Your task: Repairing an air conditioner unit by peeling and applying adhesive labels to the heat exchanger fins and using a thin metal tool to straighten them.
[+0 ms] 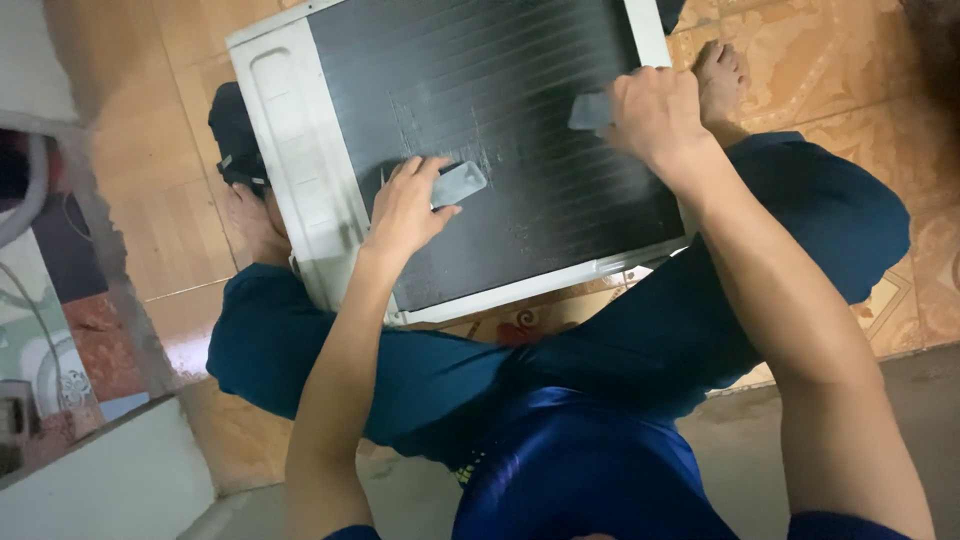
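Note:
A white-framed appliance unit (290, 150) with a dark finned panel (500, 110) lies flat on the floor between my legs. My left hand (405, 205) rests on the panel near its left side and grips a small grey flat tool (458, 184). My right hand (655, 115) is on the panel's right edge, closed around another small grey flat piece (590, 110). Pale scratch marks show on the fins between the two hands. I sit cross-legged in dark blue trousers (640, 340), with one bare foot (720, 80) beside the unit's right edge.
A black cap-like object (235, 135) lies at the unit's left side on the orange patterned floor tiles (830, 60). A grey wall edge (100, 230) and a white ledge (110, 480) stand at the left. Cables and clutter (30, 330) sit beyond the wall.

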